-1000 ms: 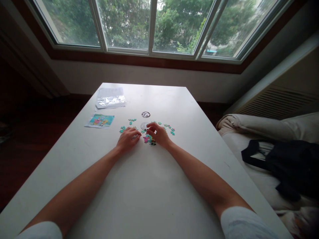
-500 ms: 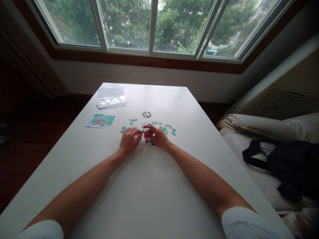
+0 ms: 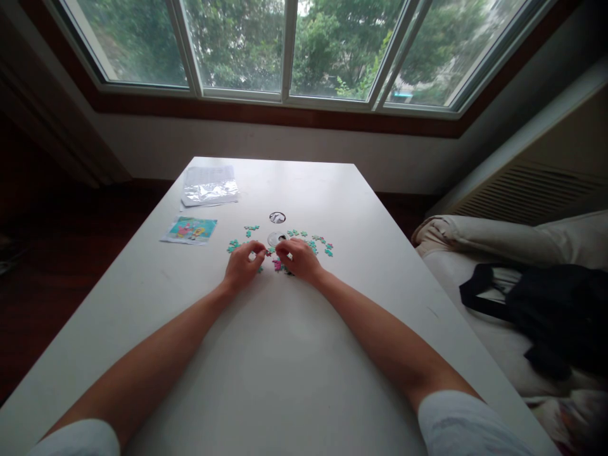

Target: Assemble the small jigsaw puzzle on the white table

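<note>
Small jigsaw pieces, mostly teal with some pink, lie spread around both hands. My left hand (image 3: 244, 265) has thumb and forefinger pinched together, with a tiny reddish jigsaw piece (image 3: 268, 253) at the tips. Just across from it, my right hand (image 3: 301, 258) is also closed in a pinch; what sits between its fingertips is too small to make out. A pink cluster of pieces (image 3: 277, 265) lies between and below the hands. Beyond the fingertips is a clear round lid or dish (image 3: 274, 239) with something dark in it.
Teal pieces (image 3: 234, 245) lie at the left and more pieces (image 3: 329, 249) at the right. A round silvery disc (image 3: 277, 217) lies farther back. At the left are a colourful picture sheet (image 3: 190, 230) and a plastic sleeve with papers (image 3: 210, 185). The white table (image 3: 285, 367) ends before the window.
My right hand's raised forefinger has come down into a pinch, uncovering the clear round lid or dish. My left hand's fingers have curled closer together. The view has shifted slightly.
</note>
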A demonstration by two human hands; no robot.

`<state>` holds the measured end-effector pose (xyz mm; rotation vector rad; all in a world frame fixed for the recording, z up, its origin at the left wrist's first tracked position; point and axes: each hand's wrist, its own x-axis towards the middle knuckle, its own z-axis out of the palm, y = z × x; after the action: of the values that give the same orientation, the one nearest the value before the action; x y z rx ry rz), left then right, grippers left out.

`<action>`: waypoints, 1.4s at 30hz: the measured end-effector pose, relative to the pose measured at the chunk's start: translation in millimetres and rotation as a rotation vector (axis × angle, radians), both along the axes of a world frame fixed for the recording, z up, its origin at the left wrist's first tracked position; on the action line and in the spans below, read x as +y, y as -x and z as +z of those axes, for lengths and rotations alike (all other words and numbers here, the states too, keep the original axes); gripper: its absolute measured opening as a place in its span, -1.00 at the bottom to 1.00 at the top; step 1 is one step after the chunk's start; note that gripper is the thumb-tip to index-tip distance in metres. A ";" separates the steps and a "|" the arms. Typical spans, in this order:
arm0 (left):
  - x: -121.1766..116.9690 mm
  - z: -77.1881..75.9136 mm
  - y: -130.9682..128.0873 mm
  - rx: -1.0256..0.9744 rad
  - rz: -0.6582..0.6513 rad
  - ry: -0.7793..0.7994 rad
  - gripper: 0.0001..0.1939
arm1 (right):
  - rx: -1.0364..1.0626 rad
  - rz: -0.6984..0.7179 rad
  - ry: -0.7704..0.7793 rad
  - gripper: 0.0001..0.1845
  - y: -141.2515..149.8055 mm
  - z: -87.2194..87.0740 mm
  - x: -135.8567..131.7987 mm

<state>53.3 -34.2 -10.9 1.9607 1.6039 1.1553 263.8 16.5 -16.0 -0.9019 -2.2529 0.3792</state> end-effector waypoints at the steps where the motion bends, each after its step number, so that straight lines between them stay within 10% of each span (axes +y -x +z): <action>1: 0.0 0.6 -0.3 0.010 -0.008 0.006 -0.85 | -0.030 0.002 -0.014 -0.89 -0.7 -1.5 1.3; 42: -1.3 1.8 -2.6 0.383 -0.067 -0.032 -0.88 | -0.144 0.130 -0.013 -0.79 -2.3 -6.4 5.4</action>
<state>55.9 -35.5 -9.1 2.3459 1.6880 0.8176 266.1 21.9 -22.4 -0.8005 -2.4517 0.3675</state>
